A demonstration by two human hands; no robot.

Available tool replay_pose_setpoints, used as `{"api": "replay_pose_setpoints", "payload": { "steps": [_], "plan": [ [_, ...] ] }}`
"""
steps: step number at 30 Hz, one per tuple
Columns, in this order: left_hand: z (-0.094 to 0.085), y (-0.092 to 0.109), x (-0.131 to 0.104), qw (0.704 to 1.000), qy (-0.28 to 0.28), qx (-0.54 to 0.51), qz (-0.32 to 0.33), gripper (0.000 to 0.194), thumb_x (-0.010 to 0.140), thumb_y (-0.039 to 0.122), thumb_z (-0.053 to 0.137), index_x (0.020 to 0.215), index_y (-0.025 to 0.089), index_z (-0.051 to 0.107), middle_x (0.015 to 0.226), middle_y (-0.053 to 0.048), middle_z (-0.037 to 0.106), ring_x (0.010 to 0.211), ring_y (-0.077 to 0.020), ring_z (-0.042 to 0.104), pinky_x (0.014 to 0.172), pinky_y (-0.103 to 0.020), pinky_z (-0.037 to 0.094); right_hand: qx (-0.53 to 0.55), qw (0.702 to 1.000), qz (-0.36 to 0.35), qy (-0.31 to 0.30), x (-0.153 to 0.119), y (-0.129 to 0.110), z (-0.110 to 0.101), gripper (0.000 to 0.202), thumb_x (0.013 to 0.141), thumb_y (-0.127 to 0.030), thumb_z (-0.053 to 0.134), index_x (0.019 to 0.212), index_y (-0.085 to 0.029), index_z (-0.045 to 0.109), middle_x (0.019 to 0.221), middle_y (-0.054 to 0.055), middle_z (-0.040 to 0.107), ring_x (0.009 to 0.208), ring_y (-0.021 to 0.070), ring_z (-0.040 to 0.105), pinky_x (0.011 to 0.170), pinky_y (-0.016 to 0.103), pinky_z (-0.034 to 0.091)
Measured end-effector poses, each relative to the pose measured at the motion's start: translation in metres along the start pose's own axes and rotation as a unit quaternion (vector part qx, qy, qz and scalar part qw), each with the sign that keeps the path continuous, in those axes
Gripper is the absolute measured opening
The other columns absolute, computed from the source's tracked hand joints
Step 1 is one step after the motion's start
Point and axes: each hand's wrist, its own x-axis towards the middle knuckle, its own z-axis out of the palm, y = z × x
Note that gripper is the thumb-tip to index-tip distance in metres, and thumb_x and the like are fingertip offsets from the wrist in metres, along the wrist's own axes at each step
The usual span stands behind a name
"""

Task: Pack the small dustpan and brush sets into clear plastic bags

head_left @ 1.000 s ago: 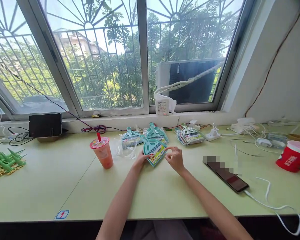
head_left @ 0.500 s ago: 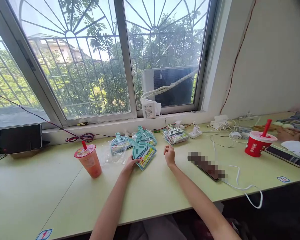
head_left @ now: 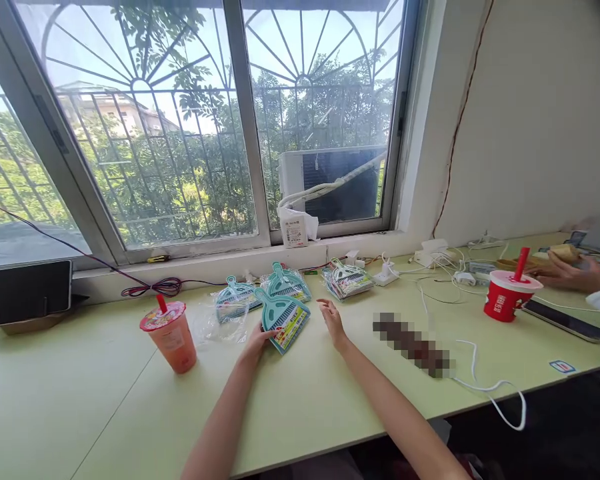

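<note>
My left hand (head_left: pixel 258 341) grips the lower left edge of a teal dustpan and brush set (head_left: pixel 286 321) with a bright printed label, tilted with its handle up and to the left. To the right of it, my right hand (head_left: pixel 333 321) is open and holds nothing, its fingers stretched toward the set but apart from it. Behind lie more packed dustpan sets: one on the left (head_left: pixel 235 300), one in the middle (head_left: pixel 285 283) and a paler stack (head_left: pixel 347 279) on the right. Clear plastic wrapping (head_left: pixel 225 327) lies to the left of the held set.
A pink drink cup (head_left: pixel 175 340) stands at left, a tablet (head_left: pixel 27 290) beyond it. On the right are a blurred-out phone-like object (head_left: pixel 413 343), a white cable (head_left: pixel 500 387), a red cup (head_left: pixel 505 300), a dark phone (head_left: pixel 570 320) and another person's hand (head_left: pixel 577 273).
My right hand has gone from curled fingers to stretched-out fingers. The dustpan set stays in my left hand. The head view has shifted slightly; the other person's hand shows more.
</note>
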Motion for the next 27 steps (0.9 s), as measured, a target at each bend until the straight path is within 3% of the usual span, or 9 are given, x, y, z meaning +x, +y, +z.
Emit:
{"api": "replay_pose_setpoints", "payload": {
  "steps": [3, 5, 9, 12, 16, 21, 27],
  "plan": [
    [0.001, 0.001, -0.001, 1.0, 0.001, -0.004, -0.002, 0.064, 0.049, 0.012, 0.083, 0.107, 0.013, 0.056, 0.104, -0.015, 0.069, 0.092, -0.0309, 0.069, 0.075, -0.037, 0.058, 0.033, 0.999, 0.031, 0.002, -0.002, -0.001, 0.001, 0.02, 0.068, -0.04, 0.055, 0.07, -0.02, 0.059, 0.112, 0.006, 0.061, 0.06, 0.0105, 0.044, 0.054, 0.027, 0.034],
    [0.001, 0.001, 0.0, 1.0, -0.001, -0.001, -0.004, 0.064, 0.05, 0.013, 0.083, 0.108, 0.014, 0.055, 0.106, -0.016, 0.069, 0.092, -0.0311, 0.069, 0.076, -0.037, 0.058, 0.033, 0.999, 0.036, 0.011, -0.002, -0.001, 0.001, 0.018, 0.065, -0.036, 0.057, 0.06, -0.02, 0.051, 0.122, 0.007, 0.057, 0.067, 0.0116, 0.048, 0.06, 0.027, 0.037],
    [-0.001, -0.001, 0.0, 1.0, -0.006, 0.002, 0.001, 0.062, 0.052, 0.015, 0.082, 0.108, 0.014, 0.056, 0.106, -0.015, 0.069, 0.094, -0.0309, 0.068, 0.08, -0.039, 0.057, 0.018, 0.999, 0.043, 0.002, -0.002, 0.004, 0.0, 0.016, 0.06, -0.03, 0.056, 0.056, -0.021, 0.045, 0.118, 0.008, 0.059, 0.092, 0.0202, 0.054, 0.075, 0.031, 0.04],
    [-0.001, -0.002, 0.001, 1.0, 0.0, 0.004, -0.004, 0.061, 0.053, 0.014, 0.082, 0.108, 0.015, 0.057, 0.105, -0.013, 0.069, 0.094, -0.0298, 0.069, 0.08, -0.038, 0.057, 0.008, 0.999, 0.046, -0.015, -0.003, 0.011, -0.001, 0.008, 0.056, -0.026, 0.054, 0.06, -0.021, 0.049, 0.114, 0.008, 0.061, 0.102, 0.024, 0.053, 0.077, 0.031, 0.041],
    [0.0, 0.0, 0.001, 1.0, 0.001, 0.004, -0.006, 0.06, 0.053, 0.013, 0.081, 0.107, 0.015, 0.056, 0.105, -0.013, 0.07, 0.092, -0.0291, 0.069, 0.076, -0.036, 0.058, 0.007, 0.998, 0.04, -0.042, -0.004, 0.018, 0.001, 0.007, 0.051, -0.021, 0.048, 0.056, -0.021, 0.052, 0.123, 0.008, 0.057, 0.108, 0.0262, 0.051, 0.079, 0.033, 0.041],
    [-0.001, 0.0, 0.003, 1.0, 0.012, 0.015, -0.014, 0.06, 0.054, 0.013, 0.081, 0.109, 0.015, 0.056, 0.105, -0.014, 0.069, 0.094, -0.0309, 0.069, 0.077, -0.037, 0.058, 0.071, 0.987, -0.016, -0.145, -0.004, 0.017, 0.008, 0.012, 0.051, -0.018, 0.043, 0.04, -0.02, 0.038, 0.091, 0.007, 0.061, 0.094, 0.0229, 0.054, 0.082, 0.033, 0.039],
    [-0.003, -0.004, 0.008, 1.0, -0.003, 0.007, -0.007, 0.062, 0.054, 0.014, 0.081, 0.11, 0.016, 0.056, 0.105, -0.013, 0.07, 0.094, -0.0289, 0.069, 0.078, -0.036, 0.058, 0.018, 0.991, -0.045, -0.121, -0.007, 0.015, 0.014, 0.018, 0.063, -0.022, 0.041, 0.046, -0.021, 0.04, 0.064, 0.001, 0.045, 0.069, 0.0174, 0.046, 0.071, 0.03, 0.038]
  ]
}}
